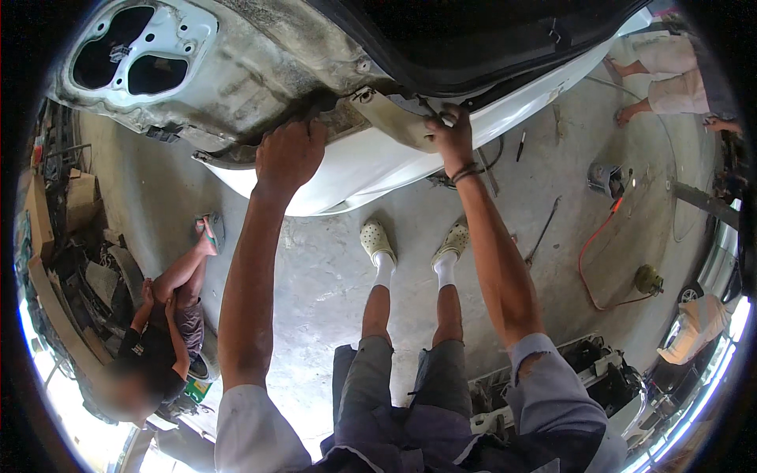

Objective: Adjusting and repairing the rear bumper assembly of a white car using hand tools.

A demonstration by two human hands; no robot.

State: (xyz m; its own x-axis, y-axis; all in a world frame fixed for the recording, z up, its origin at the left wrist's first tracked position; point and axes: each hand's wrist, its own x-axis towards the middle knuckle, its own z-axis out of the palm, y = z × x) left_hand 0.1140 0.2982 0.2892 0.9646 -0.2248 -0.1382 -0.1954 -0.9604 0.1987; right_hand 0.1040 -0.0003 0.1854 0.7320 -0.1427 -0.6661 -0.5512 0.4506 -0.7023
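Both my arms reach forward to a stripped car body (260,67) with a long curved white panel (355,175) along its edge. My left hand (290,154) is closed over the panel's upper rim, its fingertips hidden behind the edge. A cream-coloured flat piece (390,122) lies between my hands, with a hole at its far left corner. At its right end my right hand (451,140) is closed with bent fingers; whatever they pinch is dark and unclear. Beyond that hand is a black lining (449,47) inside the car's opening.
A person (169,335) sits at the left beside piled parts; another (678,87) is at the far right. Right of my feet lie a long thin tool (544,229), an open can (605,180), an orange hose (583,260) and a small gas cylinder (648,278).
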